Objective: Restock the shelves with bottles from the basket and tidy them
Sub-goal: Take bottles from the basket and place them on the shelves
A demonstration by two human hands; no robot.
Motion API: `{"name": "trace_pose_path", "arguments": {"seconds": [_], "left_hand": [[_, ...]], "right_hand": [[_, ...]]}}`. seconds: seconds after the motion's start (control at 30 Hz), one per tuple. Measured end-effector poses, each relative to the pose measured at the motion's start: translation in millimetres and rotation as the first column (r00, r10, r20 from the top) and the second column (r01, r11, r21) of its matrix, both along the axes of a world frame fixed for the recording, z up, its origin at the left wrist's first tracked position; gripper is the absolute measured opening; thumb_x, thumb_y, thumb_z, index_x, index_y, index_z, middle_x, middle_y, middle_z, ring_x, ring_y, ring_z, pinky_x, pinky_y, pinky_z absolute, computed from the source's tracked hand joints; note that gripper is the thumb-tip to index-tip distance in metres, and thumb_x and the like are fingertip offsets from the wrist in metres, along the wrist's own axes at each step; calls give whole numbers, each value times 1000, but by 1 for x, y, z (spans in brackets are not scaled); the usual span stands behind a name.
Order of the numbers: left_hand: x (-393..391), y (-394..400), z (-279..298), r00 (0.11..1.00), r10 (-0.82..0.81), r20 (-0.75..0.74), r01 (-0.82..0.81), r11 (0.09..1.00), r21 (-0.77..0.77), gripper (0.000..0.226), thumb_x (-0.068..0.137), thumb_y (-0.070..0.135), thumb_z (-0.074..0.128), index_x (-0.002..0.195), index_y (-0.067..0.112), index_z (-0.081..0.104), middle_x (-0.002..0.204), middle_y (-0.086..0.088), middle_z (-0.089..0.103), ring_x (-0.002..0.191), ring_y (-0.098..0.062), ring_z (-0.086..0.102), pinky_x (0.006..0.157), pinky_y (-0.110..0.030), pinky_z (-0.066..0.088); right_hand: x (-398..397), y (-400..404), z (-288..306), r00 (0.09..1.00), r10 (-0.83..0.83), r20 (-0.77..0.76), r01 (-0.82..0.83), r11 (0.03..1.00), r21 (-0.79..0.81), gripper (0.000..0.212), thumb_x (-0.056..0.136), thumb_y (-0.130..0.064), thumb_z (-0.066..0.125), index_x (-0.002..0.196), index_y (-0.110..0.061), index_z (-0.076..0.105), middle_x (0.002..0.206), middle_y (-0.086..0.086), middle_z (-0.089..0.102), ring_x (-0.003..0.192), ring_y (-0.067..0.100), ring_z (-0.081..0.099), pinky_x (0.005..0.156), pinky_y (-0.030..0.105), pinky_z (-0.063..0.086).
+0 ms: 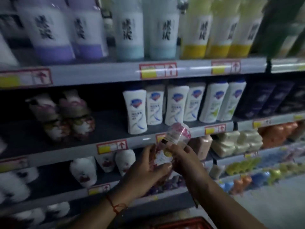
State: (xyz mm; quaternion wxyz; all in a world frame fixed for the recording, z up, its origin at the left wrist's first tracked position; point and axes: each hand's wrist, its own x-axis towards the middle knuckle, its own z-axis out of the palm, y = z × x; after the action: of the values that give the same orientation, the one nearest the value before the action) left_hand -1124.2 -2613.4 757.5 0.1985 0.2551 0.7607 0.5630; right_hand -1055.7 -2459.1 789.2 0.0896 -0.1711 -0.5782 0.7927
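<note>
The pouch [166, 151] held between both hands looks like thin plastic film, glossy and crinkled (its clear top catches the light). The white bottles [176, 104] on the middle shelf are smooth, slightly shiny plastic. The shelf edge [99, 75] reads as matt grey painted metal.

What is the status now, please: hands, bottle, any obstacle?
Left hand and right hand both grip floral bottle, held in front of middle shelf. Matching floral bottles stand left; open shelf space beside them. Nothing blocking.
</note>
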Motion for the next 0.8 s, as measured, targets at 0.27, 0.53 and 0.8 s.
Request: {"name": "trace_pose_path", "arguments": {"seconds": [0.27, 0.53, 0.8], "left_hand": [[-4, -42, 30, 954, 298, -3, -296, 947, 122, 50, 90, 46, 71, 128, 51, 39, 122, 27, 62, 102, 15, 62, 82, -11, 48], [-37, -81, 20, 843, 532, -84, -525, 846, 89, 56, 83, 49, 73, 120, 58, 33, 111, 22, 62, 84, 12, 64, 70, -15, 52], [-80, -91, 5, 792, 483, -372, -541, 839, -62, 98, 84, 61, 63, 159, 45, 2, 165, 9, 19, 149, -12, 31, 117, -36, 37]], "right_hand": [[-42, -45, 56, 956, 288, -59, -270, 939, 212, 34, 93, -30, 72, 124, -16, 66, 111, 10, 77, 105, 27, 74, 101, 51, 56], [-114, -104, 59, 878, 475, -57, -404, 799, 445, 31, 84, -22, 84, 111, -12, 74, 105, 11, 78, 103, 24, 74, 90, 32, 59], [-182, -109, 67, 917, 394, -56, -325, 822, 468, 52, 70, -13, 88, 120, -16, 72, 111, 6, 78, 106, 24, 74, 99, 47, 57]]}}
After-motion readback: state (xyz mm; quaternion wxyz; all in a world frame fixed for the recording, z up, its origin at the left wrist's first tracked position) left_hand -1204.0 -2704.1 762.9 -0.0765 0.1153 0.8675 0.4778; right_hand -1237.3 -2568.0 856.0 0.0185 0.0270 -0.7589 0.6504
